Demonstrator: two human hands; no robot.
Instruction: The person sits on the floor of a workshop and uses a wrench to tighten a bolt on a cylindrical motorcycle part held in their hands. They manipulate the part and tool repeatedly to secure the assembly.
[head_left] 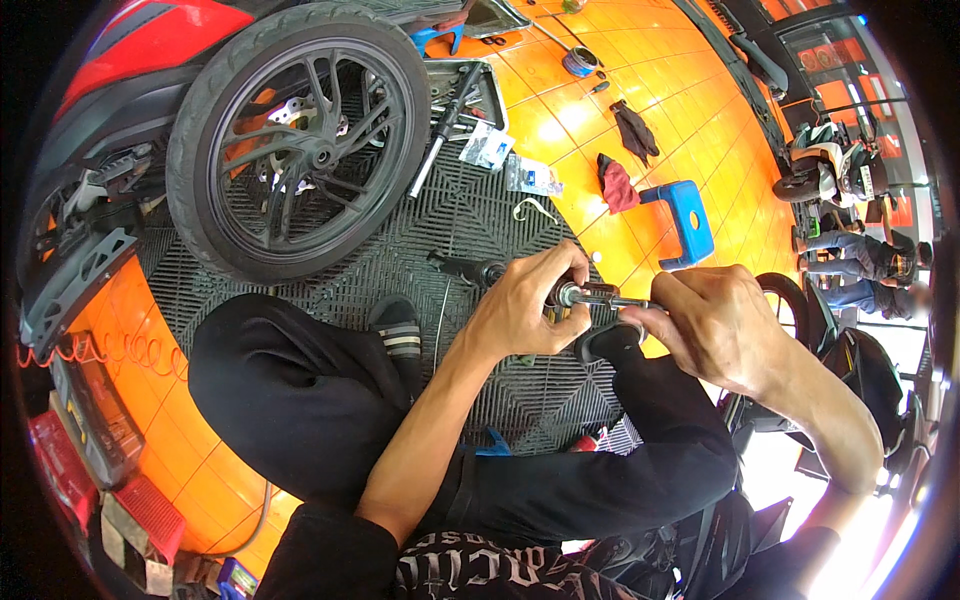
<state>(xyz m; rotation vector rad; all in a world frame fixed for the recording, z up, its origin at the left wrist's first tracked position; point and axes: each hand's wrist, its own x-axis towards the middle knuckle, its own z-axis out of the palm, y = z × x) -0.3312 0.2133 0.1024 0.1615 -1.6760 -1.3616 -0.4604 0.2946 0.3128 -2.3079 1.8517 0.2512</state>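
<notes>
In front of me, my left hand [520,310] is curled round a dark cylindrical part with a shiny metal collar [567,294]. Its dark far end sticks out on the left side of that hand. From the collar, a slim metal rod [628,302] runs rightward to my right hand [720,325], where thumb and bent fingers pinch its end. The exact kind of this assembly is not plain, and my fingers hide part of it. Both hands are closed and raised above the black slatted mat [500,385], between my bent legs.
A black motorcycle wheel [322,152] stands at the upper left beside a red motorcycle body [150,40]. Near it are a tool tray [490,100], plastic packets [487,147] and a red cloth [617,185]. A blue stool [690,222] is at right; people [880,255] stand farther off.
</notes>
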